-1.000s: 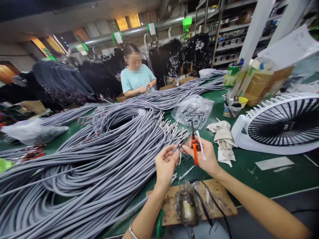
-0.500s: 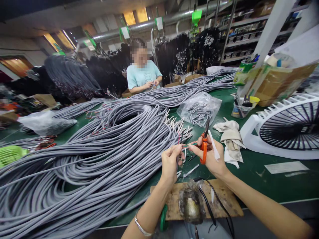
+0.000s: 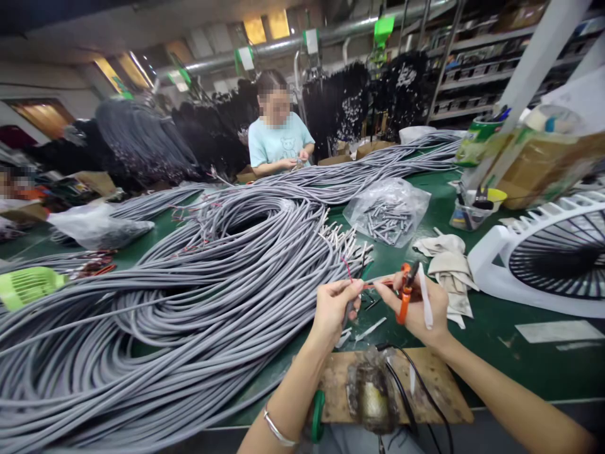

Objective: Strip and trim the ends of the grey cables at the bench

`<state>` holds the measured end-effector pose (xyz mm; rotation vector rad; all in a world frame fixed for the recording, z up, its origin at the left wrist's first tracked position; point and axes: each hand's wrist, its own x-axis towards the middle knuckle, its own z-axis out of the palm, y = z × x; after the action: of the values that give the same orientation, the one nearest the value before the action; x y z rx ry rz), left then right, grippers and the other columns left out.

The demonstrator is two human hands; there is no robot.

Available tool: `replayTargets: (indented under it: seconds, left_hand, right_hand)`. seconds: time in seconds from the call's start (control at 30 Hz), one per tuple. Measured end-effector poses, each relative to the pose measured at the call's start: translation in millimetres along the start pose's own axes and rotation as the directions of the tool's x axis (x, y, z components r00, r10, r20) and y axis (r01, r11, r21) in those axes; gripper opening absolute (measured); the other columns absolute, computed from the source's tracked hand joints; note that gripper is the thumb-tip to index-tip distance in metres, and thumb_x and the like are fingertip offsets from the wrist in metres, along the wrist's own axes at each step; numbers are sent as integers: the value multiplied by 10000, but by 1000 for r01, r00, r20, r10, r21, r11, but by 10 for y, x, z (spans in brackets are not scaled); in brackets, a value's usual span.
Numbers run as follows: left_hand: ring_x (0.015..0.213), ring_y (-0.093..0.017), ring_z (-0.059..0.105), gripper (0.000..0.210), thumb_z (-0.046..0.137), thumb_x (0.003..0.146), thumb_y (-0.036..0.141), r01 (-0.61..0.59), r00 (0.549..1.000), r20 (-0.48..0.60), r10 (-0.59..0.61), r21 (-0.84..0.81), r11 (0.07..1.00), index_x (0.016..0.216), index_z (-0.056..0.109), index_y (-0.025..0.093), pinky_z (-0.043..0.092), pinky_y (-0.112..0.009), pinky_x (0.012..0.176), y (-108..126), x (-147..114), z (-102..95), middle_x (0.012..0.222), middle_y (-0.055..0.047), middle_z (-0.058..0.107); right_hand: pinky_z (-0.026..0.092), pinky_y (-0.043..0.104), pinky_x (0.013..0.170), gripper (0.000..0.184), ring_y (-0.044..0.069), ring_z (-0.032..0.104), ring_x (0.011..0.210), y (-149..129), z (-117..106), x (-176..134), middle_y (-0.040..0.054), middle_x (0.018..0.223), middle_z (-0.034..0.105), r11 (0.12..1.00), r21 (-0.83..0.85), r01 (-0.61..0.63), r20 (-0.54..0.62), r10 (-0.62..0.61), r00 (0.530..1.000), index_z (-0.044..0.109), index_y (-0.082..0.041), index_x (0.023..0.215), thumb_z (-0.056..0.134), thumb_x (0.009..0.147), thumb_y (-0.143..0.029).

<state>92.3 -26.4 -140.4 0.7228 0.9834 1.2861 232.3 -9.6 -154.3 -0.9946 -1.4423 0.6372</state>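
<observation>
My left hand [image 3: 336, 306] pinches the end of a grey cable [image 3: 348, 310], where thin coloured wires [image 3: 373, 285] come out. A pink-red wire [image 3: 347, 267] sticks up from these fingers. The orange and reddish wires stretch across to my right hand [image 3: 423, 309], whose thumb and fingertips are closed at their far ends. Orange-handled scissors [image 3: 405, 296] are tucked in that same hand, with dark blades pointing up. A white strip [image 3: 426, 299] hangs by its fingers. Left of my hands lies a large coil of grey cables [image 3: 227, 284], their pale stripped ends [image 3: 347, 239] bunched near my left hand.
A wooden board [image 3: 437, 384] with a motor-like device [image 3: 373, 400] and black leads sits in front. A clear bag of grey pieces [image 3: 387, 217], cloths [image 3: 449, 268] and a white fan [image 3: 543, 258] lie to the right. Across the table a co-worker [image 3: 281, 139] handles something small.
My right hand has shifted slightly right and the scissors in it have turned. Orange-red wires now show between my hands, where a green one showed before. The view has swung a little left.
</observation>
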Motion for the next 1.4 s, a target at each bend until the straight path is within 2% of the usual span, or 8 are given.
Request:
replayTargets:
  seconds: [0.13, 0.37, 0.73, 0.93, 1.13, 1.2, 1.3, 1.4]
  left_hand:
    - [395, -52, 478, 311, 746, 563, 360, -3, 998, -62, 1, -26, 1000, 654, 655, 77, 364, -160, 368, -13, 30, -13, 545, -20, 594]
    - [357, -104, 523, 316, 776, 533, 354, 20, 1000, -6, -19, 70, 997, 576, 640, 72, 427, -212, 385, -56, -20, 70, 476, -46, 607]
    - [324, -106, 514, 341, 673, 658, 432, -21, 994, -103, 47, 243, 970, 616, 593, 103, 386, -185, 345, -46, 2, 30, 439, -33, 595]
    - [375, -67, 463, 283, 647, 708, 392, -91, 995, 57, 77, 302, 949, 739, 608, 114, 356, -173, 384, 71, -72, -13, 498, 3, 562]
    - [449, -33, 378, 219, 722, 631, 234, -126, 976, 201, 88, 185, 975, 811, 616, 170, 292, -154, 414, 141, -133, -69, 619, 29, 513]
    - [442, -32, 373, 166, 711, 641, 223, -216, 971, 138, 197, 145, 966, 759, 602, 180, 273, -151, 403, 148, -144, -93, 631, 24, 519]
    - [430, -29, 363, 90, 674, 689, 220, -393, 919, 99, 381, 172, 903, 722, 597, 188, 293, -163, 409, 147, -146, -142, 675, 15, 526]
    - [509, -79, 446, 72, 604, 752, 219, -587, 806, 164, 569, 341, 734, 689, 624, 189, 413, -230, 563, 142, -157, -175, 636, 3, 509]
  right_hand:
    - [487, 279, 580, 280, 177, 612, 616, 97, -23, -14, 5, 638, 585, 1000, -17, -26, 28, 26, 999, 462, -203, 636, 735, 628, -265]
    - [517, 291, 646, 332, 155, 610, 654, 17, -75, 140, 12, 704, 609, 905, 240, -351, 250, 292, 923, 470, -193, 692, 742, 607, -364]
    - [448, 237, 525, 348, 126, 540, 551, -34, -85, 109, -19, 585, 533, 947, 140, -289, 175, 263, 949, 445, -190, 598, 734, 605, -383]
    - [463, 254, 573, 336, 137, 563, 593, -19, -93, 151, -13, 605, 553, 922, 237, -307, 143, 280, 949, 447, -188, 575, 743, 596, -346]
    - [432, 238, 494, 337, 111, 516, 494, 84, -32, 179, -44, 537, 493, 800, 274, -534, 384, 418, 823, 452, -186, 631, 677, 636, -437]
    - [396, 224, 473, 297, 103, 483, 501, 45, -55, 167, -39, 571, 493, 894, 125, -431, 346, 368, 863, 474, -186, 673, 651, 666, -424]
    - [360, 225, 509, 256, 98, 423, 542, -67, -117, 137, -37, 611, 455, 989, -133, -71, 258, 103, 961, 463, -189, 644, 671, 659, -338]
    - [352, 231, 537, 253, 105, 412, 568, -113, -135, 106, -27, 638, 452, 967, -218, 130, 314, -56, 948, 435, -190, 618, 661, 666, -292]
